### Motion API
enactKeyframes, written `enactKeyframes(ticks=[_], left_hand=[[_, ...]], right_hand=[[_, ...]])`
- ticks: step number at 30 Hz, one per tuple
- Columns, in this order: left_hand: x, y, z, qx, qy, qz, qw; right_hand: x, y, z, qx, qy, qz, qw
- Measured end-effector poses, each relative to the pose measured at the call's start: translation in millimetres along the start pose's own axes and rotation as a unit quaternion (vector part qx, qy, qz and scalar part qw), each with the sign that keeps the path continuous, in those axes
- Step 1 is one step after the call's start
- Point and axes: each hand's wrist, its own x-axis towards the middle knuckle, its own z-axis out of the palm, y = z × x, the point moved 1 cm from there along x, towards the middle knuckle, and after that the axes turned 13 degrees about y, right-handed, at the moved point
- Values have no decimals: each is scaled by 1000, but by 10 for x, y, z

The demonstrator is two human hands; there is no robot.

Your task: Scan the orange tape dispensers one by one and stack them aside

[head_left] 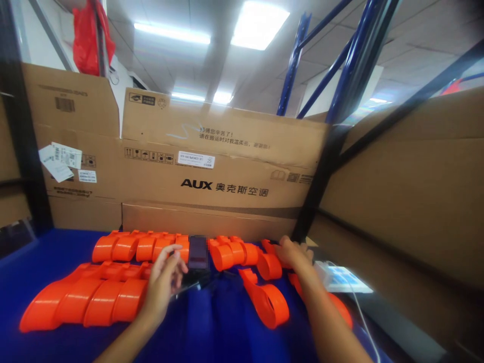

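My left hand [166, 275] is raised over the blue surface at the left of centre. Its fingers are loosely curled and apart, holding nothing, in front of orange curved plastic pieces [100, 302] lined up in rows. My right hand [294, 253] reaches to the back right, its fingers closed at the tab end of an orange looped plastic piece [269, 266]; the fingertips are partly hidden. Another orange looped piece [274, 305] lies nearer to me. One more orange piece [342, 310] shows from behind my right forearm. Several stand grouped [230, 254] in the middle.
A dark phone-like device [198, 253] stands between the back groups, with dark cables in front. Cardboard panels [212, 171] wall the back and right. A black post [317, 186] rises behind my right hand. A white box [346, 280] with a white cable lies right of the blue surface [212, 333].
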Motion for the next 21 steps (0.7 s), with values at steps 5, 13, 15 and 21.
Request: enactKeyframes(ticks=[5,13,15,21], left_hand=[[-2,-26,-1,-2,3,-14,1000],[16,-48,15,-11,-11,-14,1000],[10,-50,13,-12,-11,-15,1000],[-11,-41,9,-4,-28,-6,1000]], right_hand=[[-35,-8,-12,11,-25,-4,1000],[-45,-60,-264,19,21,-32,999],[-68,-104,-389,17,60,-45,997],[-264,-339,-917,52,185,-90,977]])
